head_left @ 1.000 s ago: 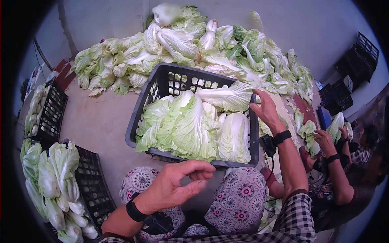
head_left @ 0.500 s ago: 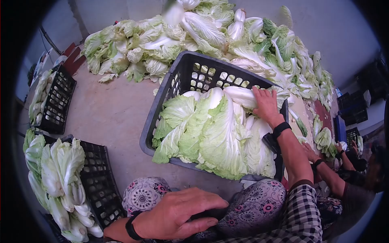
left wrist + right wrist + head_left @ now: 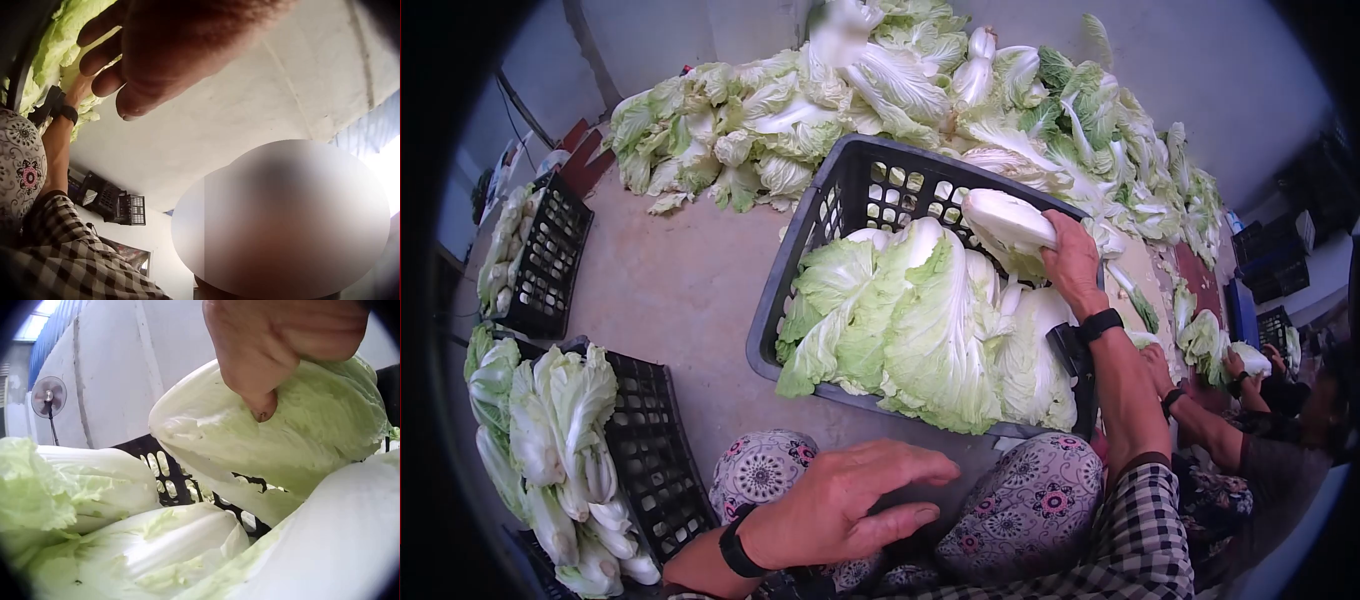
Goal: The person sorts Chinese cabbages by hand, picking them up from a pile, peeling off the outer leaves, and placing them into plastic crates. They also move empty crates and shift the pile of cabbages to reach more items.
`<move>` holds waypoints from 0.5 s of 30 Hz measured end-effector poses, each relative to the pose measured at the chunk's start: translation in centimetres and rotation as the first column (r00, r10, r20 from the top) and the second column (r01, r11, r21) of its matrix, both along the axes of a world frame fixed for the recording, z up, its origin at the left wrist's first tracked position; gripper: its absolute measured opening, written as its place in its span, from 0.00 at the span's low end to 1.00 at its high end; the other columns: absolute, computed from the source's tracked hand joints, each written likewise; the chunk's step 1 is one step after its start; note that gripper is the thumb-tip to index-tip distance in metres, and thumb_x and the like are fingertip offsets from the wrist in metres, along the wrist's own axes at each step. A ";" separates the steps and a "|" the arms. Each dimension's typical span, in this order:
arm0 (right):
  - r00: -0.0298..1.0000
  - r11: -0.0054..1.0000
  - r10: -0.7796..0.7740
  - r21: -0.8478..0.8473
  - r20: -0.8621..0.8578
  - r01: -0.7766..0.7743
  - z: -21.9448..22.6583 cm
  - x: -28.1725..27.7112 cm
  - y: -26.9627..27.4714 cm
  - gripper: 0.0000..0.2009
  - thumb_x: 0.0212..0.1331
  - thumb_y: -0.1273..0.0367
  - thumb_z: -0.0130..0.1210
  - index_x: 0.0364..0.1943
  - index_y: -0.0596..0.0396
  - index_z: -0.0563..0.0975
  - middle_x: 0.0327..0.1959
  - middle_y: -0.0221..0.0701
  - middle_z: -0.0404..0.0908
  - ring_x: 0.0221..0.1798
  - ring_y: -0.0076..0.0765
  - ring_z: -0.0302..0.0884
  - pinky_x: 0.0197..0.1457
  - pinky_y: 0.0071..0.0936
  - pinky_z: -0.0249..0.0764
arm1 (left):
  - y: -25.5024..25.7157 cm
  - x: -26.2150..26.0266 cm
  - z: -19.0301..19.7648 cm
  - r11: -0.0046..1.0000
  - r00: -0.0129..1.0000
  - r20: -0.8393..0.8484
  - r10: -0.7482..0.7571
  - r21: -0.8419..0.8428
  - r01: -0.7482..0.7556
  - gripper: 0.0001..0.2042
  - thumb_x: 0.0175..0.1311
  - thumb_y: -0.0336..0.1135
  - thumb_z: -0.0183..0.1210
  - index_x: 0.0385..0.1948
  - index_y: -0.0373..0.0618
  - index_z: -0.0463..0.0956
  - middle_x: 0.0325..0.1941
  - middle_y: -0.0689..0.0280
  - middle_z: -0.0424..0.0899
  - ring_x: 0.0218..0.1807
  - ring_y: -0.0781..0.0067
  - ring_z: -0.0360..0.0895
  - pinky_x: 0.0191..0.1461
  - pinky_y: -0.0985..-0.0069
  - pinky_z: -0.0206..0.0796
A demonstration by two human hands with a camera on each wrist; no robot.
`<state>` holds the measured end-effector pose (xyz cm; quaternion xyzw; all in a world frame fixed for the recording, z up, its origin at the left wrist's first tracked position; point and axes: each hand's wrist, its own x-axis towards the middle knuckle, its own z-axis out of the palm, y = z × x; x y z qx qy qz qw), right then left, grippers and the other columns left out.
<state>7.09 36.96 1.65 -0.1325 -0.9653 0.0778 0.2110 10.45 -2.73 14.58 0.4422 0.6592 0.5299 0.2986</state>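
Note:
My right hand (image 3: 1072, 260) grips a napa cabbage (image 3: 1008, 222) at the far right corner of a black plastic crate (image 3: 768, 310). Its pale base tilts up toward the crate's middle. The right wrist view shows the thumb pressed into the side of this cabbage (image 3: 306, 428), with the crate's slotted wall behind it. Several more napa cabbages (image 3: 930, 330) fill the near part of the crate, their green leaves draping over its front rim. Over the lap, my left hand (image 3: 850, 500) holds nothing, its fingers loosely extended. The left wrist view also shows those fingers (image 3: 103, 56) free.
Beyond the crate, a long heap of napa cabbages (image 3: 770, 120) lies against the wall. Filled black crates stand at left: a nearer crate (image 3: 650, 450) and a farther crate (image 3: 550, 265). Another person's arm (image 3: 1205, 420) reaches in from the right. A fan (image 3: 49, 397) stands behind.
My right hand has moved from the crate's right rim onto the cabbage, gripped it and tilted its base upward. My left hand is lower over the lap. The head view has shifted.

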 end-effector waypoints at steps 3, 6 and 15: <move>0.989 0.981 -0.046 -0.192 -0.137 0.019 3.2 1.6 -0.4 0.29 0.41 0.77 0.59 0.54 0.53 0.69 0.48 0.40 0.76 0.51 0.44 0.74 0.56 0.32 0.68 | 0.5 0.6 -0.3 0.999 0.999 0.007 0.046 0.017 -0.046 0.14 0.54 0.29 0.61 0.44 0.41 0.74 0.40 0.61 0.81 0.40 0.66 0.79 0.46 0.73 0.70; 0.979 0.936 -0.034 -0.349 -0.200 -0.039 7.8 4.1 -1.1 0.30 0.42 0.77 0.59 0.56 0.53 0.68 0.49 0.41 0.76 0.51 0.42 0.74 0.56 0.31 0.69 | 1.2 1.0 -1.3 0.993 0.996 -0.004 0.094 0.071 -0.093 0.15 0.55 0.28 0.59 0.45 0.39 0.73 0.39 0.61 0.81 0.39 0.71 0.79 0.44 0.76 0.70; 0.971 0.944 -0.063 -0.330 -0.231 -0.017 17.4 16.7 -4.6 0.30 0.39 0.78 0.57 0.56 0.55 0.69 0.47 0.37 0.78 0.49 0.32 0.75 0.54 0.28 0.70 | 2.8 3.4 -0.9 0.982 0.987 0.011 0.163 0.092 -0.164 0.16 0.57 0.29 0.57 0.47 0.38 0.71 0.42 0.62 0.79 0.41 0.77 0.76 0.42 0.80 0.69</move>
